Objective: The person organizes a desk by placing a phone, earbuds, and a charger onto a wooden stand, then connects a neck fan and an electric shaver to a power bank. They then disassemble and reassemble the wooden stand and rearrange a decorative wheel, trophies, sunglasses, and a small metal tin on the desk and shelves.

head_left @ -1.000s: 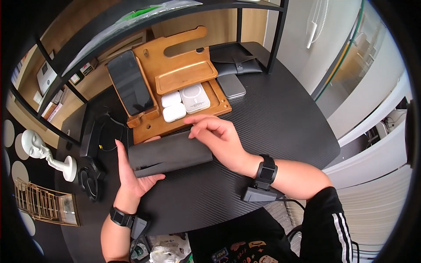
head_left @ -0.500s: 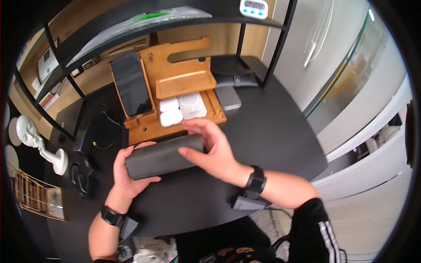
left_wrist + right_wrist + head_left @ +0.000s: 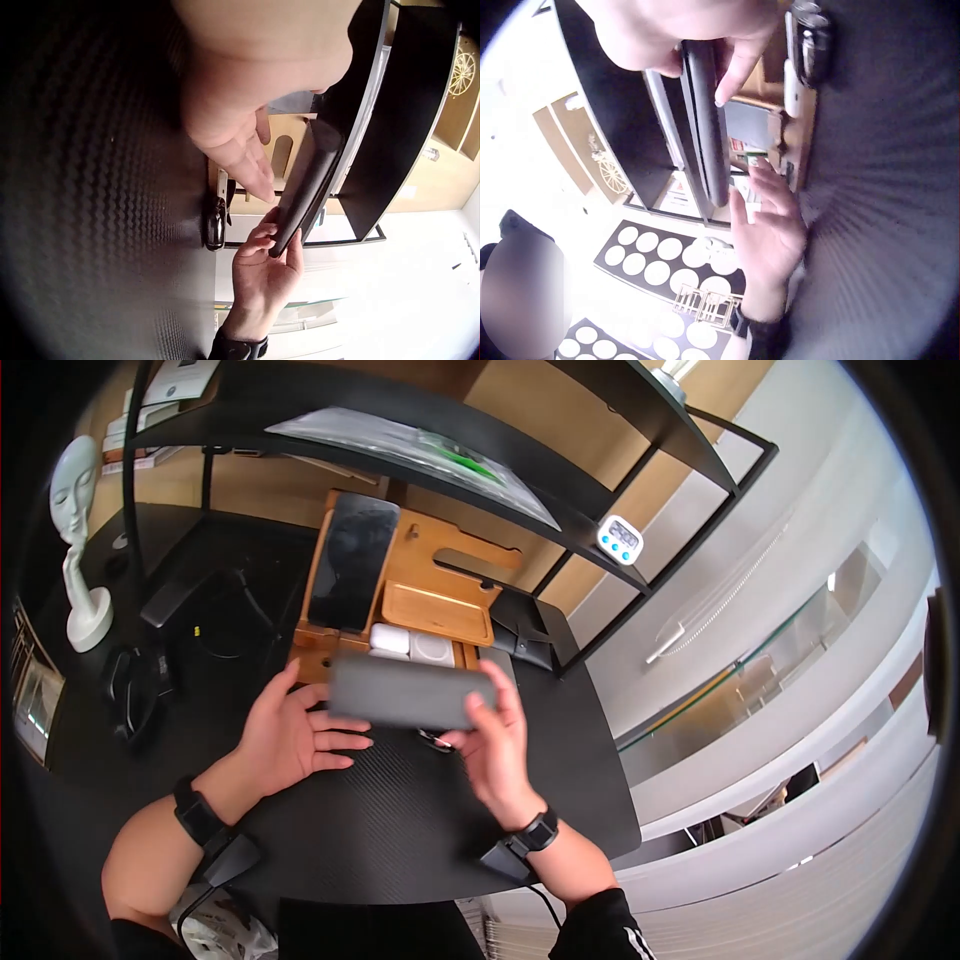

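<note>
My right hand (image 3: 495,755) grips the right end of a long dark grey glasses case (image 3: 400,690), thumb on the near face and fingers behind. The case is held over the desk, level and slightly blurred in the head view. My left hand (image 3: 285,735) is by the case's left end, palm up with fingers spread. In the left wrist view its fingers point towards the case (image 3: 307,180), which the right hand (image 3: 262,281) pinches at its lower end. A small dark glossy thing (image 3: 437,740) lies on the desk, partly hidden behind the case and right hand.
Behind the case stands a wooden organiser (image 3: 440,615) with a phone (image 3: 353,565), white earbud cases (image 3: 390,639) and a white round-marked pad (image 3: 432,649). A black pouch (image 3: 525,645) lies to its right. A black shelf (image 3: 560,525) carries a timer (image 3: 620,540). A white face sculpture (image 3: 88,620) stands left.
My left hand has let go of the case and opened beside it. My right hand now holds the case by its right end. The head view has turned and tilted up.
</note>
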The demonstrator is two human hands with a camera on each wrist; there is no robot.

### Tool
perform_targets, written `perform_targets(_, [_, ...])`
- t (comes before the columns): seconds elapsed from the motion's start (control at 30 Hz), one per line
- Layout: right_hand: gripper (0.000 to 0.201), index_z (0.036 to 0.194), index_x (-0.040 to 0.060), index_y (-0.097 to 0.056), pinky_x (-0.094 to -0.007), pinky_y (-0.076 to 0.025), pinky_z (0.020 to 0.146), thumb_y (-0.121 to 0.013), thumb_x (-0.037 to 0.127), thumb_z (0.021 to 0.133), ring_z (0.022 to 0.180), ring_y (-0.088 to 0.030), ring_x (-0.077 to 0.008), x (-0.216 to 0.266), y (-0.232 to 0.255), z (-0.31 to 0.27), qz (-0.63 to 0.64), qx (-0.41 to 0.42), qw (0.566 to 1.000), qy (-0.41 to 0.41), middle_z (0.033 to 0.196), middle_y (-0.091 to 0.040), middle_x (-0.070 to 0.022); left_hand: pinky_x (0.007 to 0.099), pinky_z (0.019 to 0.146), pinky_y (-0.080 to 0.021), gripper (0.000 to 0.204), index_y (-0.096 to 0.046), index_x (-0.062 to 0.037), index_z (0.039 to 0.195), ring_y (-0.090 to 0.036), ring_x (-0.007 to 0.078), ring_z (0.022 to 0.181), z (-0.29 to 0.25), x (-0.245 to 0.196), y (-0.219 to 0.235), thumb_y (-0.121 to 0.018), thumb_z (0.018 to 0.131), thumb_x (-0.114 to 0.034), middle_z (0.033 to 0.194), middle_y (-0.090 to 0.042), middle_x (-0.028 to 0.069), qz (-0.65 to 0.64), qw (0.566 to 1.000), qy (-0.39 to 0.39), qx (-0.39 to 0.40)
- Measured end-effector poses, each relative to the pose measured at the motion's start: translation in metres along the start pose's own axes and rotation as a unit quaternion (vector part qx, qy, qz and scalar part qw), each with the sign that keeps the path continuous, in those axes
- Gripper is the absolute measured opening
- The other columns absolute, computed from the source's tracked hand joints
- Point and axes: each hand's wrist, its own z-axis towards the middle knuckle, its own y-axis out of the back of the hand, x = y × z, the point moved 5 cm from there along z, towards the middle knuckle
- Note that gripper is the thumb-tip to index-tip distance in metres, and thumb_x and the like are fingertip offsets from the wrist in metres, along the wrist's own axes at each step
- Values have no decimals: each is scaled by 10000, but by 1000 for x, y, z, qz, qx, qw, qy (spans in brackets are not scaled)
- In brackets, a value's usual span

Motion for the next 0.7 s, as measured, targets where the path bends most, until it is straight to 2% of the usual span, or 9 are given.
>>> perform_targets(0.03, [442,1340,130,-350,-298,-570,603,-518,134,931,904,-604,-183,9,4,6,18,-19,999,19,1136,-524,-90,427,662,-567,641,-476,-33,1194,-658,324,858,0,1,3,-329,905,-586,1001,-630,199,28,1000,13,-4])
perform_targets(0.07, [444,1349,137,-338,-293,-556,599,-508,158,939,884,-602,-184,13,13,13,24,-50,998,33,1130,-525,-87,424,714,-551,632,-467,-25,1190,-643,346,905,1,1,5,-291,924,-571,1021,-610,231,38,999,19,7])
perform_targets(0.1, [447,1357,143,-326,-288,-542,594,-499,182,947,864,-600,-186,16,23,22,30,-82,995,47,1124,-525,-84,424,714,-551,632,-467,-25,1190,-643,346,905,1,1,5,-291,924,-571,1021,-610,231,36,999,14,6])
perform_targets(0.2, [508,1396,153,-255,-285,-514,598,-496,218,953,799,-580,-186,27,41,47,-19,-156,985,74,1109,-525,-85,423,762,-535,601,-446,-14,1198,-612,364,986,1,3,1,-279,941,-531,1014,-600,241,73,997,30,15])
perform_targets(0.4, [523,1404,155,-272,-278,-520,602,-518,206,945,779,-586,-185,22,55,98,-104,-178,977,44,1100,-535,-82,426,774,-533,574,-445,-20,1185,-607,365,996,2,4,2,-291,945,-518,1032,-588,244,70,997,36,17])
perform_targets(0.57, [518,1402,149,-307,-281,-523,590,-533,205,939,720,-586,-169,8,58,116,-107,-156,982,14,1034,-569,-59,431,781,-530,563,-441,-22,1188,-605,365,999,2,3,2,-294,949,-510,1034,-585,245,75,996,37,18])
perform_targets(0.67, [529,1384,112,-345,-263,-505,580,-571,227,919,718,-580,-133,12,55,119,-180,-146,972,49,1037,-574,-56,433,781,-530,558,-444,-21,1181,-605,366,999,2,4,2,-295,950,-506,1032,-587,243,75,996,40,19])
perform_targets(0.7, [561,1366,62,-362,-272,-507,635,-607,242,895,776,-589,-147,14,54,119,-266,-146,952,49,1068,-575,-77,434,782,-530,556,-447,-20,1176,-605,366,999,2,4,1,-295,950,-505,1032,-587,243,75,996,39,19])
